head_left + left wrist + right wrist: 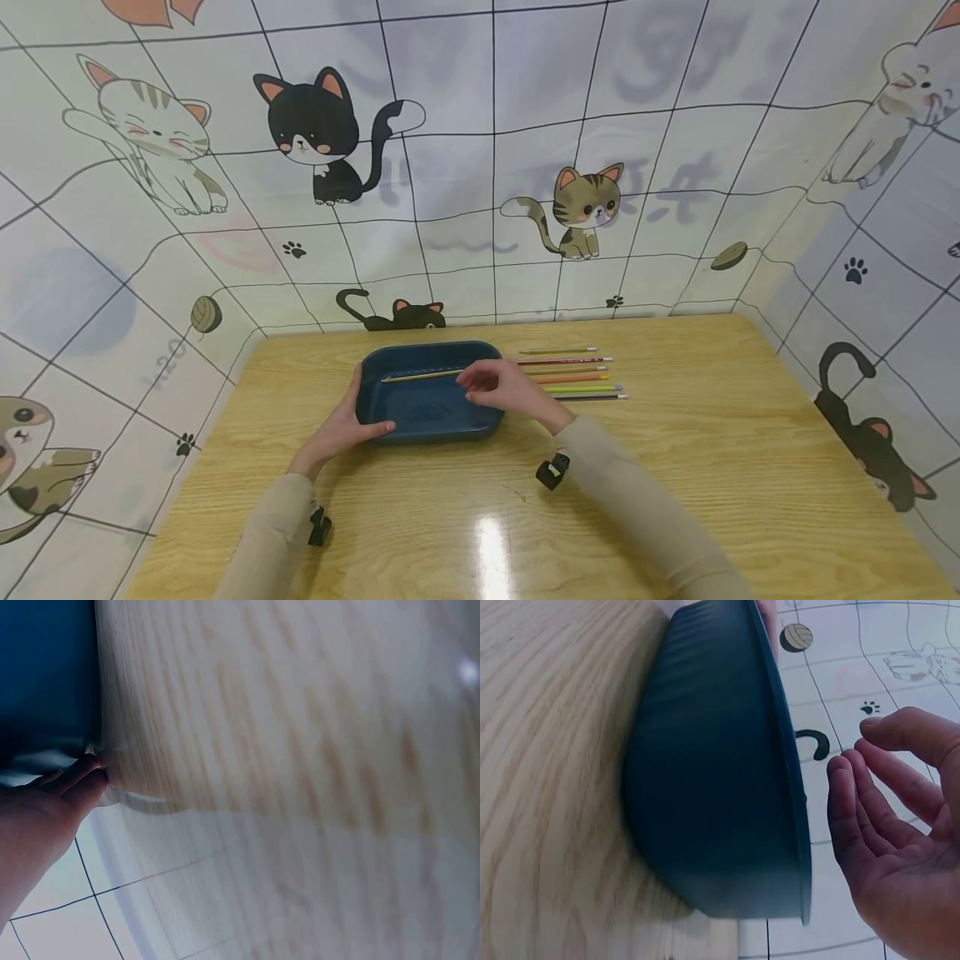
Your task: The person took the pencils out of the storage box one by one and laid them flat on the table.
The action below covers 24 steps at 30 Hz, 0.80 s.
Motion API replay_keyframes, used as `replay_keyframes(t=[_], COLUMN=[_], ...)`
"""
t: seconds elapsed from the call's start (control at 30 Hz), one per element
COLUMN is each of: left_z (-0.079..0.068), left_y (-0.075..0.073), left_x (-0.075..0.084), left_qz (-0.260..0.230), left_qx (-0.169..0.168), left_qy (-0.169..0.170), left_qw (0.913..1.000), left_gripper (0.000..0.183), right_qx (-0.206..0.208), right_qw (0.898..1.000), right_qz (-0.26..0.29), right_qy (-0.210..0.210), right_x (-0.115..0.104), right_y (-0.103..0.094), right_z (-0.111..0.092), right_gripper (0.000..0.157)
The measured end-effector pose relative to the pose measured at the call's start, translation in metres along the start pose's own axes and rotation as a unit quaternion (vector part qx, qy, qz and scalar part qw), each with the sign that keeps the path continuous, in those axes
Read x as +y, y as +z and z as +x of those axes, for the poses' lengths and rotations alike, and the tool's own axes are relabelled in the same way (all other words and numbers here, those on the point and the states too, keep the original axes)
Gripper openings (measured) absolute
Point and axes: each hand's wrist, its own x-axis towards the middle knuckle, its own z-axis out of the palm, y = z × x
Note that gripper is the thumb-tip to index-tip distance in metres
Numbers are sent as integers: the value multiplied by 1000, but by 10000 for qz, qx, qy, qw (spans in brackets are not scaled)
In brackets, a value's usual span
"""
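Note:
A dark blue rectangular tray point(431, 414) stands on the wooden table. Its left front corner is held by my left hand point(339, 430), thumb over the front rim and fingers along the left side. In the left wrist view the fingers point(84, 780) lie against the tray's outer wall. A yellowish pencil point(420, 377) lies in the tray, its right end hidden behind my right hand point(510, 388). That hand hovers above the tray's right rim with loosely bent fingers. Nothing shows between its thumb and fingers point(844, 791) in the right wrist view.
To the right of the tray lie several pencils side by side, among them a red one point(566, 361), an orange one point(581, 378) and a green one point(585, 388). A cloth point(465, 192) printed with cats and grid lines rises behind the table point(675, 433) and at both sides.

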Motion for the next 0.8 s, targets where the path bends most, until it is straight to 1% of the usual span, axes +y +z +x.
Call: replay_keyframes(t=[0.03,0.1,0.3,0.37,0.5,0.67,0.8], left_z=[1,2,12,13,14,15,14], left_y=[0,0,2,3,3,4,4], left_x=[-1,-5,-33,-37,-39,-39,-37], left_qz=[-7,-23,78,123,116,125,123], left_qx=[1,13,88,105,156,167,174], left_qy=[-3,8,-92,-105,-82,-56,-67], left_qw=[10000,10000,9999,9998,9998,9998,9997], left_gripper=[116,117,121,122,123,122,121], right_qx=[-38,-119,-397,-458,-571,-837,-1001], right_qw=[10000,9998,9991,9988,9981,9962,9948], right_qz=[-36,-122,-166,-148,-167,-115,-196], right_qy=[7,35,-51,-88,-182,-226,-28], right_x=[5,5,4,4,9,14,15], right_y=[3,7,18,21,28,35,40], right_z=[3,7,18,21,27,33,37], right_gripper=[24,24,26,26,26,26,25])
